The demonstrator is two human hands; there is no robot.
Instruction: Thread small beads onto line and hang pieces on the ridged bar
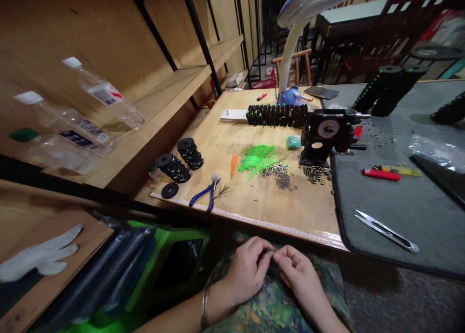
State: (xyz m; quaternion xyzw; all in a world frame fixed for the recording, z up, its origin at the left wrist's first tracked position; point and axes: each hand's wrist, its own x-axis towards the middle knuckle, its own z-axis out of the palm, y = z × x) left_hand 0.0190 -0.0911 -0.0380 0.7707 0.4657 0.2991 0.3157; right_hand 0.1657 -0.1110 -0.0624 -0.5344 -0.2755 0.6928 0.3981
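Over my lap, in front of the table edge, my left hand (pixel 250 265) and my right hand (pixel 296 270) meet at the fingertips. Both pinch with thumb and forefinger. A tiny dark bit shows at the left fingertips, too small to name; whatever the right fingers hold is hidden. Beyond them on the wooden table lie bright green strands (pixel 257 159), mixed coloured beads (pixel 275 170), small grey metal pieces (pixel 283 181) and brass-coloured pieces (pixel 315 174). Blue-handled pliers (pixel 206 196) rest near the front edge, left of an orange float-shaped piece (pixel 234 165).
A black winding machine (pixel 323 134) carries a row of wound black spools (pixel 276 115). Black foam spools (pixel 172 168) stand at left. Thread snips (pixel 387 231) and a red lighter (pixel 380 175) lie on the grey mat (pixel 348 202). A lamp (pixel 290 61) stands behind; bottles (pixel 105 93) occupy the shelf.
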